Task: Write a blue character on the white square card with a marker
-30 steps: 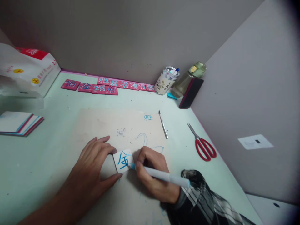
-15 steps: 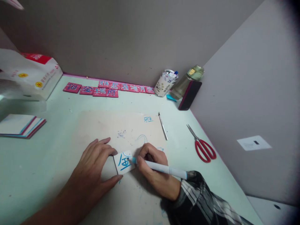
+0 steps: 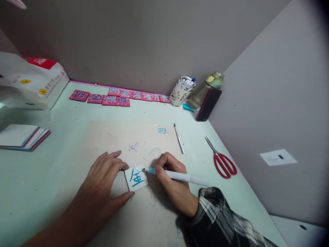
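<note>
A small white square tile (image 3: 131, 185) lies on the beige board, bearing a blue 金 character in thick strokes. My left hand (image 3: 104, 183) steadies it, the index fingertip at its upper left corner and the thumb at its lower edge; the other fingers rest on the board. In my right hand (image 3: 174, 181) is a white marker (image 3: 180, 176) with a light blue collar, pinched between thumb and fingers. The marker's blue tip is at the tile's upper right edge, near a thin curved line; I cannot tell whether it touches.
The beige board (image 3: 108, 133) carries blue marks. A craft knife (image 3: 179, 139) and red-handled scissors (image 3: 223, 161) lie right. Behind are pink character tiles (image 3: 115, 100), a pen can (image 3: 179, 92), a bottle (image 3: 203, 91) and a phone (image 3: 208, 104). Stacked sheets (image 3: 20, 135) and a bag (image 3: 46, 82) stand left.
My right hand has shifted slightly up and to the right, bringing the marker's tip from beside the character's strokes to the tile's upper right edge. My left hand and the tile have stayed put.
</note>
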Motion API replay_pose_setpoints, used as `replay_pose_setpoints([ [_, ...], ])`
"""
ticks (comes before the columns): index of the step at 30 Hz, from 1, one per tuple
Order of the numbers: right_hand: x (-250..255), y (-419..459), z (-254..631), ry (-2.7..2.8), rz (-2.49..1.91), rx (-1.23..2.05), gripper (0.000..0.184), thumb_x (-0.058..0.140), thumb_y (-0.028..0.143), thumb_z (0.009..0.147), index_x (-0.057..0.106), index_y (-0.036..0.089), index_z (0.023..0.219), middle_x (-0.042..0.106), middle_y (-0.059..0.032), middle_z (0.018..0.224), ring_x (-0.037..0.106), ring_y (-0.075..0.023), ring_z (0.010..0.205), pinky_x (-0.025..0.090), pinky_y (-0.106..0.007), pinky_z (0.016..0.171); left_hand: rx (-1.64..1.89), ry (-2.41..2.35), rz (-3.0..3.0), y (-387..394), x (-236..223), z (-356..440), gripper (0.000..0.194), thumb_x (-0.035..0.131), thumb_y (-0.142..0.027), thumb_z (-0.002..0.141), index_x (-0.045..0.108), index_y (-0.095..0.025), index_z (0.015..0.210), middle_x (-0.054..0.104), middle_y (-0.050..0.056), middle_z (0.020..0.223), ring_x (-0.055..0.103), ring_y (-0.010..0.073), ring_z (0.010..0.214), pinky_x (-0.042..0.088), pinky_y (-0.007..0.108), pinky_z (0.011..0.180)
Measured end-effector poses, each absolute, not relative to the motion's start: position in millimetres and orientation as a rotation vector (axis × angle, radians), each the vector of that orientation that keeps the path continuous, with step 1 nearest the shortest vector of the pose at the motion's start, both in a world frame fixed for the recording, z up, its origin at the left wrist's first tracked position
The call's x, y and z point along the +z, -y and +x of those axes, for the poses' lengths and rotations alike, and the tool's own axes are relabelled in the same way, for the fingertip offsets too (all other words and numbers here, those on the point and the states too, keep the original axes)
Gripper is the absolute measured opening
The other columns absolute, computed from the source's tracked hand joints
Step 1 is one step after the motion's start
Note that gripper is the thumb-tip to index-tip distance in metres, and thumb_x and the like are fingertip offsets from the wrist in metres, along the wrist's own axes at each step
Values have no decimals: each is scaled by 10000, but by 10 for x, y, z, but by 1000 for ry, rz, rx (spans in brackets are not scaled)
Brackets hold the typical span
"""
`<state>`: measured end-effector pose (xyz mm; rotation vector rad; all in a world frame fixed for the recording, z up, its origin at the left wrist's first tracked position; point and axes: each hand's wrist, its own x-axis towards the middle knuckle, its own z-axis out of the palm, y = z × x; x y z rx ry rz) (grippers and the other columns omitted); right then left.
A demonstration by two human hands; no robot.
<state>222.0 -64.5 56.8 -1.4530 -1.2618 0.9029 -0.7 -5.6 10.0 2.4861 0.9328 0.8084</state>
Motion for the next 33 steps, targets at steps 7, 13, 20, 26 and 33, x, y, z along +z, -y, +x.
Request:
replay_pose_setpoints([
  [7,589,609,2196,1308,-1444,947,214,614,199,896,483,226,729,483,52,672,411,-123,609,334,-294,551,818,-924,2504,36,95,1,402,733,-345,831,503,-247,1146,615,79,1117,537,371,1322,368,598,1135],
  [13,617,581,2150,1346,-1445,976,191,652,257,908,533,218,765,519,43,688,442,-125,608,353,-293,554,835,-914,2527,35,115,13,389,717,-304,826,493,-234,1137,599,79,1093,545,369,1295,388,601,1111],
  [20,696,551,2121,1413,-1471,982,175,635,287,909,539,216,780,545,21,723,473,-144,648,373,-307,587,829,-908,2519,45,129,17,373,703,-296,841,489,-232,1141,583,76,1095,526,357,1306,379,588,1126],
  [26,784,547,2119,1530,-1462,894,181,568,242,914,479,223,758,501,26,716,445,-141,647,372,-318,620,843,-906,2521,40,124,11,372,704,-308,845,493,-231,1141,591,78,1101,532,356,1302,378,592,1131],
  [33,818,550,2155,1601,-1451,857,189,550,207,912,460,231,748,482,31,696,427,-140,624,363,-321,608,830,-919,2492,53,120,-2,363,699,-318,843,495,-246,1136,603,67,1096,541,359,1307,381,599,1137],
])
